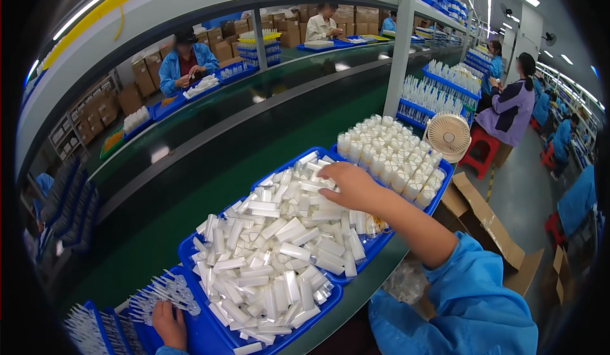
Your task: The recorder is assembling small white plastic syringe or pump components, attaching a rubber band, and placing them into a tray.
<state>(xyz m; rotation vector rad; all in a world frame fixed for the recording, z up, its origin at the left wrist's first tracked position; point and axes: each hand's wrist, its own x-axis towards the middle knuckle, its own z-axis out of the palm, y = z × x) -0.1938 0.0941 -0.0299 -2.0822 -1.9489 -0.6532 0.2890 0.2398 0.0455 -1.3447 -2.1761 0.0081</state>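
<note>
My right hand reaches over a heaped pile of short white plastic tubes, its thumb and fingers apart near the far end of the heap. Nothing shows between those fingers. At the lower left, my left hand is beside a cluster of thin, clear-white stick-like plastic parts in a blue tray. Its visible fingertips are apart and touch or nearly touch these parts; I cannot see the palm. The heap of tubes fills two blue trays standing end to end.
Beyond my right hand, a blue tray holds upright clear-and-white cylinders, with a small beige fan beside it. A green conveyor belt runs past the trays. A metal post rises nearby. Opened cardboard lies at right; co-workers sit farther off.
</note>
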